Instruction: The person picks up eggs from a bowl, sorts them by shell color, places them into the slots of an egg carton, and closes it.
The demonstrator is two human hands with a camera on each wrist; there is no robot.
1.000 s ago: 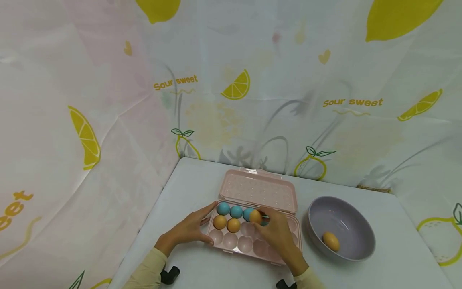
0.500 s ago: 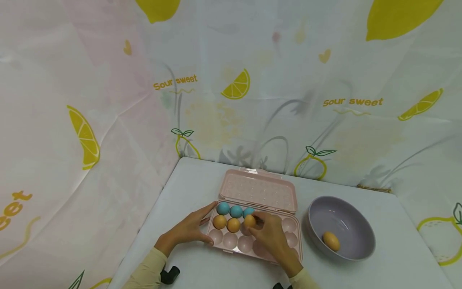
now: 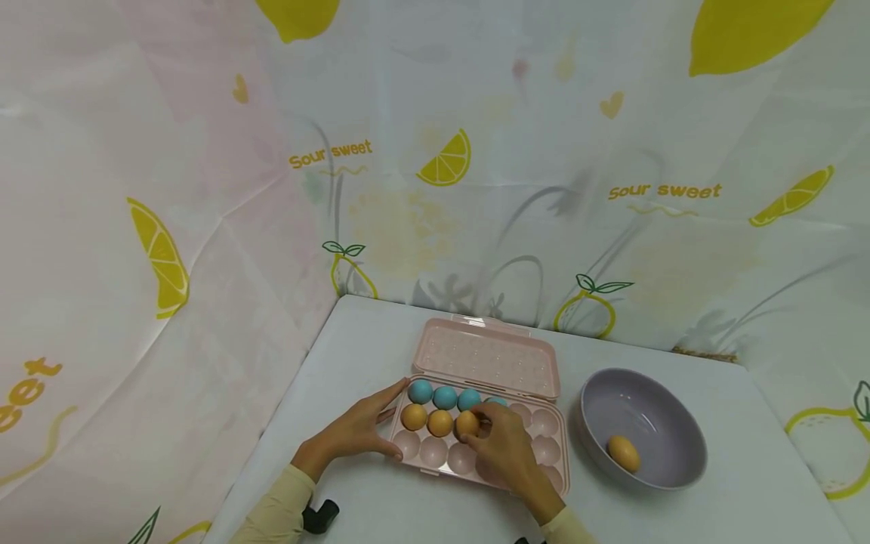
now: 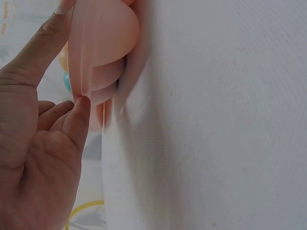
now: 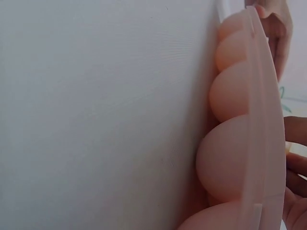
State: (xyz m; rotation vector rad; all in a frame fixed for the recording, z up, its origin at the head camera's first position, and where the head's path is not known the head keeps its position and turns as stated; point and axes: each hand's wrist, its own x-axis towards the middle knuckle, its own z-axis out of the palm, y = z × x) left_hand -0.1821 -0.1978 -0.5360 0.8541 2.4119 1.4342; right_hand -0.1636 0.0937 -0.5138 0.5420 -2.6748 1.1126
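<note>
Shifting left and nearer since the earlier frames: carried orange egg [image 3: 467, 423], now sitting at the third cup from the left, middle row, of a pink egg box [image 3: 433, 454]. Right hand [image 3: 504, 447]: pinching that egg between thumb and fingers. Left hand [image 3: 355, 425]: gripping the box's left end, thumb and fingers touching the rim. Four blue eggs [image 3: 445, 398]: filling the far row's left cups, the fourth partly hiding behind the right hand. Two resting orange eggs [image 3: 414, 417]: occupying the middle row's leftmost cups. Lid [image 3: 485, 361]: lying open, far side. Grey-purple bowl [image 3: 669, 423]: standing right of the box on the white desk [image 3: 401, 514], holding one loose orange egg [image 3: 623, 453].
</note>
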